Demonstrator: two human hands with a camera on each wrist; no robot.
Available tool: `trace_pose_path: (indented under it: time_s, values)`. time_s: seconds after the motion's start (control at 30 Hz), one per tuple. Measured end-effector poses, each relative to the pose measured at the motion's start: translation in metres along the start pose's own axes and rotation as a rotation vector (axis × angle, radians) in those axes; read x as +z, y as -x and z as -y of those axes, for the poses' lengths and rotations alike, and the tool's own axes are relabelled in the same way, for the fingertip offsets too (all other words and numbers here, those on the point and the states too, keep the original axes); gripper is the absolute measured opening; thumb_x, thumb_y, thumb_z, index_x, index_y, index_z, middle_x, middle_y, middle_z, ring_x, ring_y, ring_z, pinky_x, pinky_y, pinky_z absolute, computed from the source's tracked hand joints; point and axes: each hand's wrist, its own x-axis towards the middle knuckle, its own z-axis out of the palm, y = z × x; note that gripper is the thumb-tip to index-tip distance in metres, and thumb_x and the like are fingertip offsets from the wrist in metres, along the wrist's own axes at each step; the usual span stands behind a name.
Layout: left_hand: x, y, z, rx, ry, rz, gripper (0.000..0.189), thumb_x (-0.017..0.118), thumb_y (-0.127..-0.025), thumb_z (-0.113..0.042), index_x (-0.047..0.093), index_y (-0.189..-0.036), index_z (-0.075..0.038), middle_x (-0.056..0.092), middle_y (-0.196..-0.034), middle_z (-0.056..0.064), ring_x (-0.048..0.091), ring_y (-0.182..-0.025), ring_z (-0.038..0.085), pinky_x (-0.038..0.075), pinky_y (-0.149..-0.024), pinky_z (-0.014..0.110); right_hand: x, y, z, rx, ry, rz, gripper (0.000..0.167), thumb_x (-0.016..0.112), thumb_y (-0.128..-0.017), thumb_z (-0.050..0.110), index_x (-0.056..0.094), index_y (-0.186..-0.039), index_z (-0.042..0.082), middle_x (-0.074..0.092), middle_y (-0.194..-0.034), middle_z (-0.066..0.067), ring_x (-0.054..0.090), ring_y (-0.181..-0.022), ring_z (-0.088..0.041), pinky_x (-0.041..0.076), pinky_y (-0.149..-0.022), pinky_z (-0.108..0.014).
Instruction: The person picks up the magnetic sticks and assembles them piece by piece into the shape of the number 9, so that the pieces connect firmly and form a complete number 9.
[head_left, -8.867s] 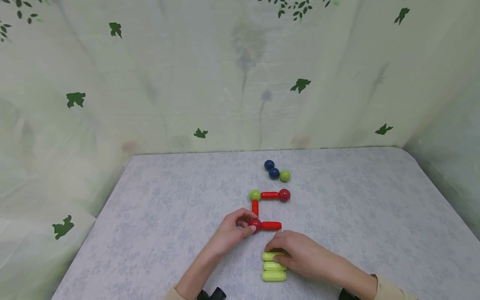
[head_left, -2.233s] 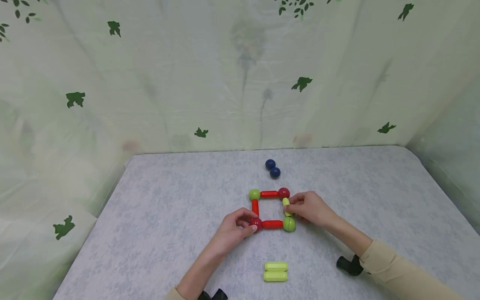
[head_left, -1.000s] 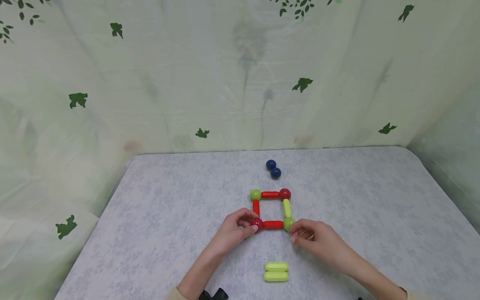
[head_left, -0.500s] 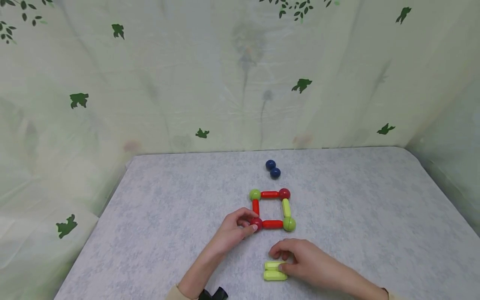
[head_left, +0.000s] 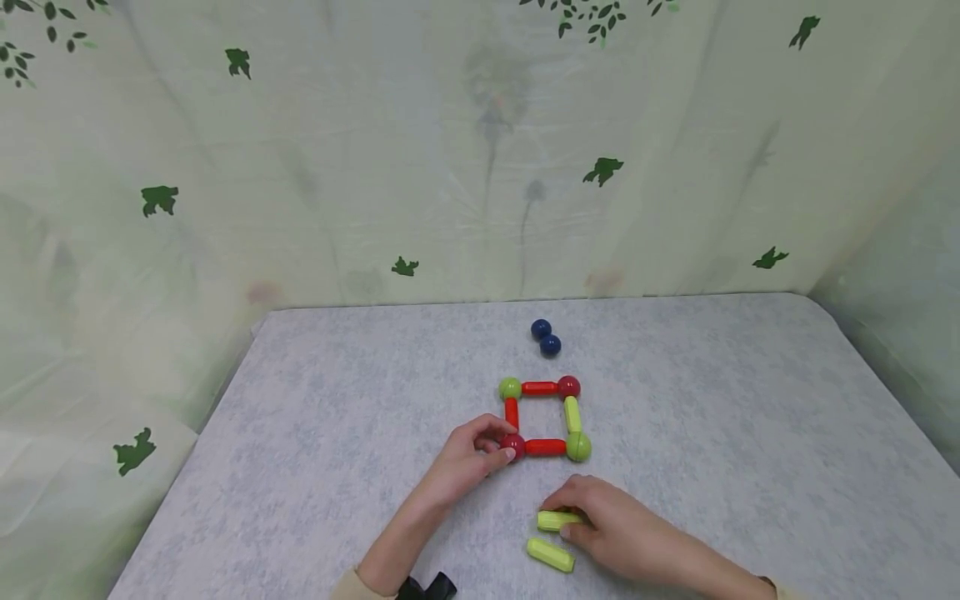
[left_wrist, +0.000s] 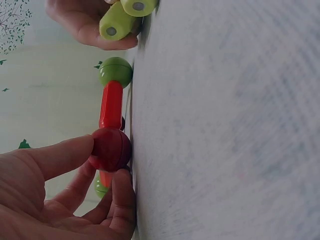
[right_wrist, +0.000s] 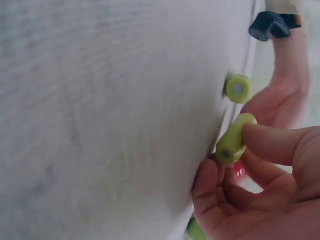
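My left hand (head_left: 465, 462) pinches a dark red ball (head_left: 513, 447) at the near left corner of a flat square of magnetic rods and balls. Red rods (head_left: 545, 448) form the near, left and far sides; a yellow-green rod (head_left: 572, 414) forms the right side. Green balls (head_left: 578, 447) and another dark red ball (head_left: 568, 387) mark the other corners. Nearer the front, my right hand (head_left: 618, 529) pinches a loose yellow-green magnetic rod (right_wrist: 235, 140) between thumb and fingers. A second loose yellow-green rod (head_left: 551, 555) lies askew beside it, silver end showing in the right wrist view.
Two dark blue balls (head_left: 545, 337) touch each other behind the square. The grey table (head_left: 360, 375) meets a pale leaf-printed curtain (head_left: 322, 167) at its back edge. A black wrist mount (head_left: 427, 587) sits by my left forearm.
A green ball and a yellow-green rod have joined the frame, closing the square. My right hand has moved back and picked up another rod, leaving its neighbour turned. My left hand stays put.
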Motion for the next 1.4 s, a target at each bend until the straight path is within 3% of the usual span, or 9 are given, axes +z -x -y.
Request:
trace_pose_path:
  time_s: [0.2,0.47,0.73,1.07,1.4]
  values:
    - [0.0,0.002,-0.003,-0.013,-0.006,-0.009,0.024,0.069,-0.09,-0.008,0.066,-0.114,-0.008,0.059,-0.096,0.006,0.052,-0.08,0.02,0.044,-0.062,0.026,-0.007,0.006,-0.007,0.088,-0.128,-0.068,0.019,0.064,-0.095,0.011,0.065,-0.114,0.012,0.062,-0.101,0.006,0.056,-0.091,-0.016,0.051,-0.082,-0.037]
    - [0.0,0.003,-0.004,-0.015,-0.003,-0.014,0.024,0.069,-0.09,-0.008,0.066,-0.113,-0.008,0.059,-0.096,0.006,0.052,-0.081,0.02,0.045,-0.062,0.026,-0.018,0.004,-0.015,0.233,-0.367,-0.149,0.033,0.064,-0.094,0.009,0.059,-0.121,-0.011,0.067,-0.093,-0.005,0.062,-0.076,-0.02,0.054,-0.068,-0.034]
    - [0.0,0.0,-0.001,-0.033,-0.01,-0.011,0.021,0.07,-0.089,-0.009,0.067,-0.11,-0.011,0.06,-0.096,0.005,0.054,-0.081,0.021,0.046,-0.064,0.028,-0.02,-0.001,-0.02,0.341,-0.452,-0.22,0.04,0.067,-0.093,0.01,0.057,-0.124,-0.013,0.071,-0.094,-0.008,0.067,-0.071,-0.02,0.056,-0.073,-0.033]
    - [0.0,-0.001,-0.001,-0.039,-0.001,-0.011,0.022,0.07,-0.089,-0.009,0.067,-0.11,-0.01,0.059,-0.095,0.006,0.054,-0.08,0.021,0.046,-0.064,0.029,-0.025,0.002,-0.025,0.299,-0.521,-0.21,0.045,0.068,-0.093,0.013,0.055,-0.125,-0.016,0.071,-0.095,-0.012,0.069,-0.073,-0.022,0.057,-0.071,-0.035]
    - [0.0,0.001,-0.002,-0.022,0.015,-0.005,0.024,0.07,-0.089,-0.008,0.066,-0.112,-0.008,0.059,-0.096,0.007,0.052,-0.08,0.02,0.045,-0.062,0.026,-0.039,0.004,-0.033,0.263,-0.546,-0.216,0.038,0.065,-0.094,0.009,0.057,-0.122,-0.015,0.071,-0.095,-0.014,0.069,-0.079,-0.022,0.057,-0.071,-0.035]
